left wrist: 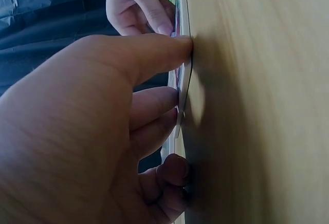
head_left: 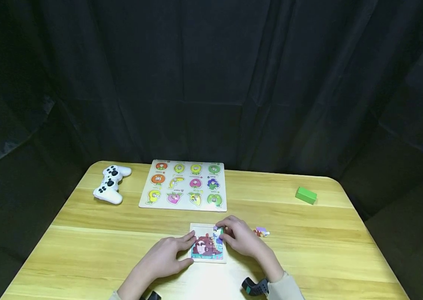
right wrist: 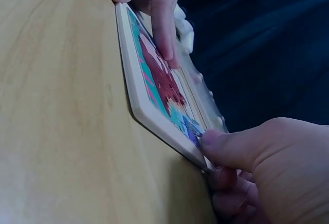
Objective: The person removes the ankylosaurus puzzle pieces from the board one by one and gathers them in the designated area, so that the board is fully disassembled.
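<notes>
Right grip: thumb and fingers bent round the puzzle at its right side, toward the far corner; whether a single piece is pinched as well cannot be told. Left grip: holding the left side, thumb at the near corner, two fingers farther along. The left wrist view adds its remaining fingers, curled low by the worktop and hidden from above. The right wrist view adds the thickness of the pale frame and the right fingers tucked below the thumb, at the outer edge. The puzzle lies on the worktop between the hands; from above, its upper left part is bare. Loose pieces, seen only in the head view, lie just right of the right grip. Beyond the puzzle: fruit board; far left, white controller; far right, green block. Background: dark curtain.
</notes>
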A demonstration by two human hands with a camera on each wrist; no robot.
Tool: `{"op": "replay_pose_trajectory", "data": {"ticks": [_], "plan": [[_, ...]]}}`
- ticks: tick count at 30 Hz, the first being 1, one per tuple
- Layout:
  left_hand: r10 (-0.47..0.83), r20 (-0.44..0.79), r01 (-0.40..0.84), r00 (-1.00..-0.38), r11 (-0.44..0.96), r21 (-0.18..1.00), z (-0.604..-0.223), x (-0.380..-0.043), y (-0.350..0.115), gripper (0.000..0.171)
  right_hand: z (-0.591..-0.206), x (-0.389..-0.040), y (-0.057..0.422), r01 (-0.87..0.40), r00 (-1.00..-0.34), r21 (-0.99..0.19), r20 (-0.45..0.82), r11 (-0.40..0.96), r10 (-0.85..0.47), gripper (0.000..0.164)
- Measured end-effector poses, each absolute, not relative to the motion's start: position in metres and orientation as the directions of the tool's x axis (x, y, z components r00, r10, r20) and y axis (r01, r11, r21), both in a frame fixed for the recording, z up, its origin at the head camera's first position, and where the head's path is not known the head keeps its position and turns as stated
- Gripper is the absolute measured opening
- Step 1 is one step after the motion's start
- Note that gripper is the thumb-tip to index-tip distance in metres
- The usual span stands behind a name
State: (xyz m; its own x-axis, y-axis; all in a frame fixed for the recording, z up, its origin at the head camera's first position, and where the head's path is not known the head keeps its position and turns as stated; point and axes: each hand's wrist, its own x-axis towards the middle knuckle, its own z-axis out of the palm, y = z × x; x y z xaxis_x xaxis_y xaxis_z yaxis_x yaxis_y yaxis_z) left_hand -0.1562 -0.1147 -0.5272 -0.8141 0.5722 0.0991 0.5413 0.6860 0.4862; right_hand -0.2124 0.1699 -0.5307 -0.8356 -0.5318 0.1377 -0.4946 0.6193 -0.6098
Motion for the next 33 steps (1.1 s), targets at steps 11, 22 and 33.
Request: {"op": "replay_pose_trajectory", "data": {"ticks": [11, 22, 33], "plan": [[0.572, 0.080, 0.531, -0.816, 0.689, 0.493, -0.529, -0.155, -0.114, 0.059, -0.528, -0.208, 0.177, -0.474, -0.864, -0.629, 0.198, 0.617, -0.463, 0.030], [0.583, 0.073, 0.533, -0.809, 0.676, 0.509, -0.535, -0.146, -0.115, 0.058, -0.528, -0.193, 0.239, -0.426, -0.904, -0.611, 0.263, 0.668, -0.336, 0.032], [0.565, 0.087, 0.525, -0.820, 0.684, 0.507, -0.529, -0.155, -0.112, 0.059, -0.516, -0.193, 0.311, -0.401, -0.903, -0.560, 0.373, 0.725, -0.210, 0.030]]}}
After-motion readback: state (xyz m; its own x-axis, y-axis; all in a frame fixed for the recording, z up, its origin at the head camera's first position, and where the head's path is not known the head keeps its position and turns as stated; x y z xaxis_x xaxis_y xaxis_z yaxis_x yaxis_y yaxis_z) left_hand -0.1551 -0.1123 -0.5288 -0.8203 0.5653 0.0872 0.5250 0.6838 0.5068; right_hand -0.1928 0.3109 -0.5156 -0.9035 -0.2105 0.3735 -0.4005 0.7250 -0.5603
